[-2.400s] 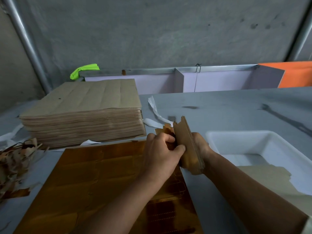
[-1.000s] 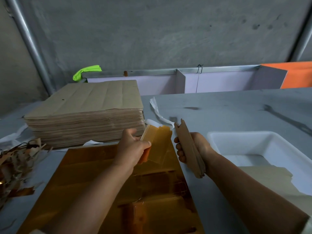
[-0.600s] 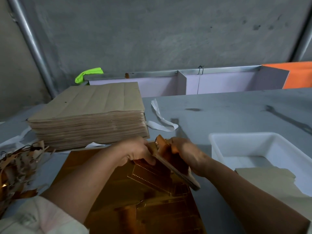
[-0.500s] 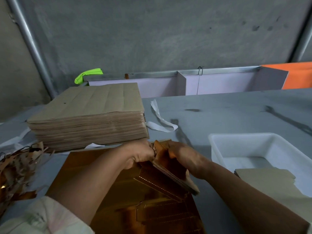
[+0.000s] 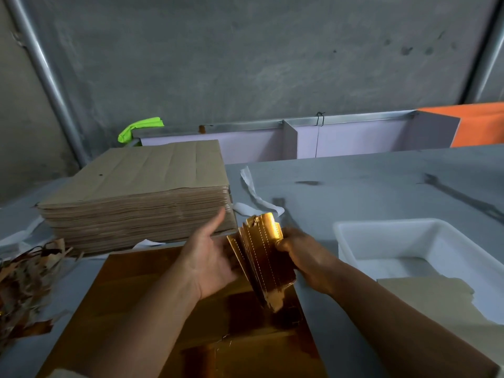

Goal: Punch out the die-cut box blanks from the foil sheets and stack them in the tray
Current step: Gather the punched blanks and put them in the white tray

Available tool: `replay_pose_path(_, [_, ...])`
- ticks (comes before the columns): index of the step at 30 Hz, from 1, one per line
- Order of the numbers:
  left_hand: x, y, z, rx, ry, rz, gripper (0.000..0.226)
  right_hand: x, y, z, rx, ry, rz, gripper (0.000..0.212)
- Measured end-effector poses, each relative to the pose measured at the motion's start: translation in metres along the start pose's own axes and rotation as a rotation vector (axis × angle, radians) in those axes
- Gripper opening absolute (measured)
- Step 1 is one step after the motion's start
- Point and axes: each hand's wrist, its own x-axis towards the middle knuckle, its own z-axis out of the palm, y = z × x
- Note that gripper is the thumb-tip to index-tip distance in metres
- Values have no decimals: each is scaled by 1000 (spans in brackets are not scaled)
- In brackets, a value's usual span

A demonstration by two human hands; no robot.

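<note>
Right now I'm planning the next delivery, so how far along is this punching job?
Early, I'd judge. Done: some flat blanks lie in the tray, and scraps sit at the left. In hand: the right hand grips a bundle of gold blanks, the left hand open against it. Left: that bundle must go into the tray, a gold sheet lies underneath, and a tall stack of sheets waits behind.

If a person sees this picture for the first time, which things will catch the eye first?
First the shiny gold bundle of blanks, fanned out between the hands in the centre: the right hand grips it, the left hand lies open beside it. Next the tall stack of brown sheets at back left, and the white tray at right.
</note>
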Motion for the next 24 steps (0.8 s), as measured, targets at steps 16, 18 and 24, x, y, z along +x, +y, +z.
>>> replay_pose_path(16, [7,-50,37,596,460,430,16,1,3,5,-6,20,-5,27])
replay_pose_path(18, [6,-52,37,603,465,419,18,1,3,5,-12,-12,-15,36])
replay_pose_path(24, [11,-57,36,591,473,396,15,0,3,6,-59,-39,-16,45])
